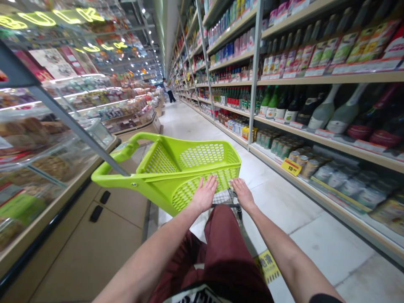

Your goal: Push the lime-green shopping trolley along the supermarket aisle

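A lime-green plastic shopping cart basket (189,166) with perforated walls stands sideways in front of my legs, its looped handle (115,158) toward the left. My left hand (205,193) lies against the basket's near side, fingers stretched out and slightly spread. My right hand (243,194) is by the basket's lower right corner, fingers extended toward it. Whether those fingertips touch the cart I cannot tell. Below the basket, part of the metal lower frame (223,196) shows between my hands.
Tall shelves (315,80) of bottles and cans line the right side, with a yellow price tag (291,166). Glass-fronted food counters (72,147) run along the left. A person (169,90) stands far down the aisle. A yellow floor sticker (267,266) lies beside my leg.
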A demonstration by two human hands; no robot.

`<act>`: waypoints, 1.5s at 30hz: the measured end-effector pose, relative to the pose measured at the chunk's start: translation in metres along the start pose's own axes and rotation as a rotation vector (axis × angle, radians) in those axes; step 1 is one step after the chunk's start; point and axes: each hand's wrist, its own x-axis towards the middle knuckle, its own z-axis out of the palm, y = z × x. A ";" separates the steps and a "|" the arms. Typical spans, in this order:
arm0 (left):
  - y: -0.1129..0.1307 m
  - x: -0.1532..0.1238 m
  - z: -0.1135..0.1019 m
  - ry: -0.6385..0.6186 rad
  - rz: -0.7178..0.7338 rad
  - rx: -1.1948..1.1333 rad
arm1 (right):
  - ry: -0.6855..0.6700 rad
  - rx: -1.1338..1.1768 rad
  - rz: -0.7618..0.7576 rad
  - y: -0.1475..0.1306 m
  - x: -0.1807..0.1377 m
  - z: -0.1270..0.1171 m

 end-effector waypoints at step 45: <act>-0.056 -0.093 0.027 0.028 -0.217 -0.007 | 0.077 0.211 -0.194 -0.134 0.080 0.001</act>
